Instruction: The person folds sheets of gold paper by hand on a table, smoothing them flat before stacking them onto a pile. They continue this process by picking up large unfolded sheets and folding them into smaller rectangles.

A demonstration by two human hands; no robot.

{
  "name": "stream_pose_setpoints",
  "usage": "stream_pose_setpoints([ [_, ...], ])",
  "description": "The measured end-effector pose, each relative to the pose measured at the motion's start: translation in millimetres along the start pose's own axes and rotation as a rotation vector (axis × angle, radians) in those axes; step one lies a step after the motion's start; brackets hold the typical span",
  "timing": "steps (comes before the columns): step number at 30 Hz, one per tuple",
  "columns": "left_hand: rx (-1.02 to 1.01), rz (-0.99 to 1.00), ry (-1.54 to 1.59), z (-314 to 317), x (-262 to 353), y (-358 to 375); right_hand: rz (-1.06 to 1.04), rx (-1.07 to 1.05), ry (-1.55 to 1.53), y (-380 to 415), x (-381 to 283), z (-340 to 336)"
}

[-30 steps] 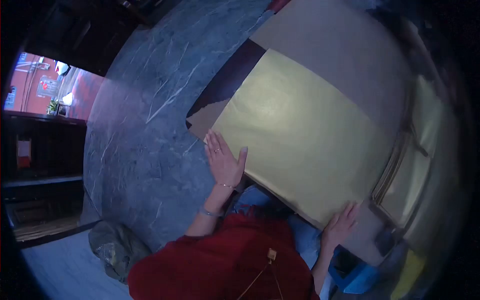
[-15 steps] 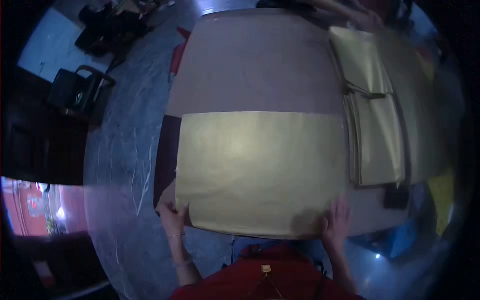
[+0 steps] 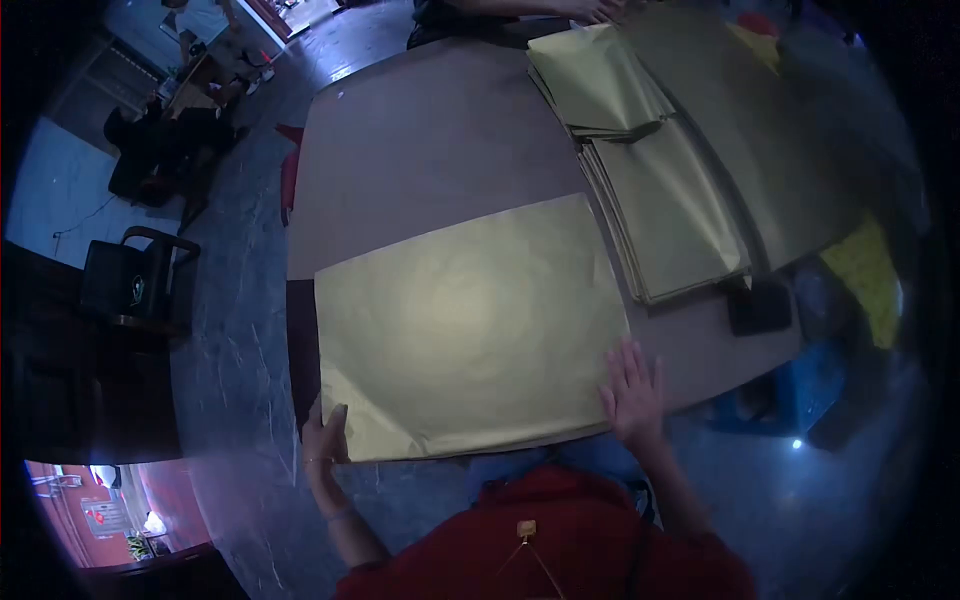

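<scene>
A large gold paper sheet lies on the brown-covered table in front of me, close to its near edge. My left hand is at the sheet's near left corner, with the thumb over the paper and the fingers at its left edge; that corner is bent along a slanting crease. My right hand rests flat at the near right edge of the sheet, fingers stretched out. To the right lie two stacks of folded gold paper, a far stack and a nearer stack.
More gold paper covers the table's right side. A dark flat object lies by the right edge. Across the table is another person's hand. A blue stool stands at the right, a black armchair at the left.
The view has turned, so the table and sheet appear tilted and the stacks sit further left. Both hands stay at the sheet's near corners. A crease now shows at the left corner.
</scene>
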State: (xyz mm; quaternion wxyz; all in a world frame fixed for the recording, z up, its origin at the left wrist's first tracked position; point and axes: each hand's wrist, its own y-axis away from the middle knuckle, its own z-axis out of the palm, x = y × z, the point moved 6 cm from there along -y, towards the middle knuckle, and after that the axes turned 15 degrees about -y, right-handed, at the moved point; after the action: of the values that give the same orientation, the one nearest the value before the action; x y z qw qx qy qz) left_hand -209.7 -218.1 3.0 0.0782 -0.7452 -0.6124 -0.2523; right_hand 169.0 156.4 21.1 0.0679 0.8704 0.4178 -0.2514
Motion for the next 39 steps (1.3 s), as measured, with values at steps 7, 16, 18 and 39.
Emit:
stream_pose_setpoints([
  [7,-0.256,0.009,-0.004,-25,63,-17,-0.060,0.043,-0.040,3,-10,4],
  [16,0.524,0.735,-0.186,-194,312,-5,-0.385,-0.298,-0.137,-44,-120,46],
  [18,0.731,1.017,-0.208,-226,371,22,-0.475,-0.289,-0.258,-83,-139,75],
  [39,0.455,1.687,-0.887,15,222,147,0.557,-0.005,-2.384,-53,-9,22],
])
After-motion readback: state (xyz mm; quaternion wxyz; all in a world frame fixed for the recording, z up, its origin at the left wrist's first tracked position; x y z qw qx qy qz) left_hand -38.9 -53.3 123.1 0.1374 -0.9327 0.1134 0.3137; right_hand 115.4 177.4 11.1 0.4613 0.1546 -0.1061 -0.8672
